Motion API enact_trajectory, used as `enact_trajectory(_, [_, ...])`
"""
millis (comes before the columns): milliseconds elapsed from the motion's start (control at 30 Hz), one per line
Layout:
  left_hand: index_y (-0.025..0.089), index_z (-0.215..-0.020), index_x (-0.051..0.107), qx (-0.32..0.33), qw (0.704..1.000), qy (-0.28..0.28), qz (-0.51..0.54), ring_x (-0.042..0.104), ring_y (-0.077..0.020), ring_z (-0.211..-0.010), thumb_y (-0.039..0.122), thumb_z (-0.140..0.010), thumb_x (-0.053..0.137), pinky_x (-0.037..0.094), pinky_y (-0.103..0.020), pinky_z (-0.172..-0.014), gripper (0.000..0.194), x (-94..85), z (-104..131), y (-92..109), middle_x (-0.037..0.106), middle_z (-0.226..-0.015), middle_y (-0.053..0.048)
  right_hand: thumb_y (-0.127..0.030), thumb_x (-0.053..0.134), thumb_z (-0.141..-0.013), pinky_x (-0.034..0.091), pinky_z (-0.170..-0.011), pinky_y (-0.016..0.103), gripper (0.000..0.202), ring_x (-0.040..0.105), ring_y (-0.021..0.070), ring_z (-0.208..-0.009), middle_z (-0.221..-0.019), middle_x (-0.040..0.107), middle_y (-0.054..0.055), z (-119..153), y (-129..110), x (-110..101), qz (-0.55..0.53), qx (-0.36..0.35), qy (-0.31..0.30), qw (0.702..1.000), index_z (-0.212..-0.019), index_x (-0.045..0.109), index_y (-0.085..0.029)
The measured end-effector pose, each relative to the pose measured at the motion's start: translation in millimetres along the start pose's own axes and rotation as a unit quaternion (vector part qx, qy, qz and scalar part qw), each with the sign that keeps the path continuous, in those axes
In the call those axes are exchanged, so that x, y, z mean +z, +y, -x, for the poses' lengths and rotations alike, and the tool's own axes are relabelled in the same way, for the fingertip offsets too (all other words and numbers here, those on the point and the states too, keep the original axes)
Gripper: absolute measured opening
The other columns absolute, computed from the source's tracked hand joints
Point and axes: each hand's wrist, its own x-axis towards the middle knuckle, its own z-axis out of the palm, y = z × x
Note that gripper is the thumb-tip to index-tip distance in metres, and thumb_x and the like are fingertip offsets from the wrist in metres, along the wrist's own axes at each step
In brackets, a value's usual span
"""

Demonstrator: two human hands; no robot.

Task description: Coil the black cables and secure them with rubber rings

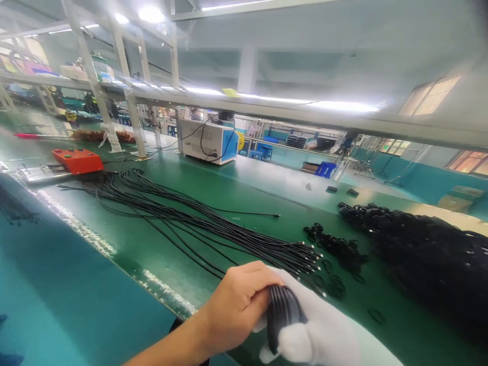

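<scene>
Bare left hand (240, 305) curls closed around a looped black cable bundle (281, 307), five o'clock in view | white-gloved right hand (312, 339) clasps the same bundle | loose cables (229, 229) stretch toward ten o'clock across green worktop (251, 188)

Black cable coil (280, 307): partly hidden by left hand (242, 300) and white-gloved right hand (305, 330), the glove soft, cropped at bottom. Black pile (423, 259), surface's (236, 190) right end: cut by frame, pieces indistinct. Cable ends (93, 178) beside red box (78, 160), surface's near-left edge: too dark to separate.
</scene>
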Motion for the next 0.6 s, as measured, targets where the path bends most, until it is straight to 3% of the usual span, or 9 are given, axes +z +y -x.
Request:
enact_trajectory(133, [0.019, -0.092, 0.066, -0.048, 0.999, 0.015, -0.016, 0.057, -0.0107, -0.079, 0.003, -0.083, 0.044, 0.043, -0.018, -0.073, 0.029, 5.1, -4.4, 0.3, 0.062, -0.085, -0.001, -0.016, 0.069, -0.057, 0.051, -0.065, 0.031, 0.046, 0.059, 0.0185, -0.076, -0.085, 0.058, 0.002, -12.4, 10.5, 2.1, -0.079, -0.001, 0.025, 0.997, -0.101, 0.055, -0.016])
enact_trajectory(267, [0.023, -0.091, 0.067, -0.077, 0.996, 0.018, -0.030, 0.056, -0.0100, -0.080, 0.002, -0.083, 0.042, 0.042, -0.018, -0.074, 0.033, 10.3, -10.4, 1.6, 0.061, -0.085, 0.001, -0.021, 0.069, -0.062, 0.054, -0.064, 0.035, 0.051, 0.064, 0.0204, -0.073, -0.086, 0.059, 0.004, -13.2, 15.4, -5.8, -0.204, -0.006, -0.039, 0.978, -0.109, 0.050, -0.016])
enact_trajectory(367, [0.025, -0.091, 0.067, -0.085, 0.996, 0.015, -0.034, 0.056, -0.0097, -0.079, 0.003, -0.083, 0.041, 0.041, -0.018, -0.073, 0.034, 14.1, -13.6, 1.0, 0.060, -0.084, 0.002, -0.022, 0.072, -0.061, 0.055, -0.062, 0.035, 0.056, 0.066, 0.0222, -0.072, -0.087, 0.062, 0.006, -12.1, 18.5, -12.5, -0.230, -0.016, -0.073, 0.970, -0.111, 0.048, -0.015])
enact_trajectory(467, [0.026, -0.092, 0.067, -0.098, 0.994, 0.023, -0.044, 0.056, -0.0104, -0.079, 0.004, -0.082, 0.041, 0.041, -0.020, -0.074, 0.035, 17.3, -15.1, -1.1, 0.060, -0.084, 0.002, -0.024, 0.073, -0.062, 0.055, -0.064, 0.037, 0.051, 0.066, 0.0218, -0.068, -0.079, 0.064, 0.007, -14.3, 25.1, -15.3, -0.237, 0.001, -0.059, 0.970, -0.106, 0.049, -0.013])
enact_trajectory(600, [0.024, -0.094, 0.062, -0.175, 0.984, 0.032, 0.013, 0.056, -0.0108, -0.070, 0.012, -0.080, 0.047, 0.044, -0.021, -0.064, 0.023, 18.6, -17.5, -4.5, 0.058, -0.083, 0.002, -0.027, 0.069, -0.070, 0.053, -0.070, 0.040, 0.040, 0.064, 0.0200, -0.075, -0.085, 0.061, 0.008, -18.2, 38.0, -17.6, -0.289, -0.006, -0.080, 0.954, -0.104, 0.053, -0.012])
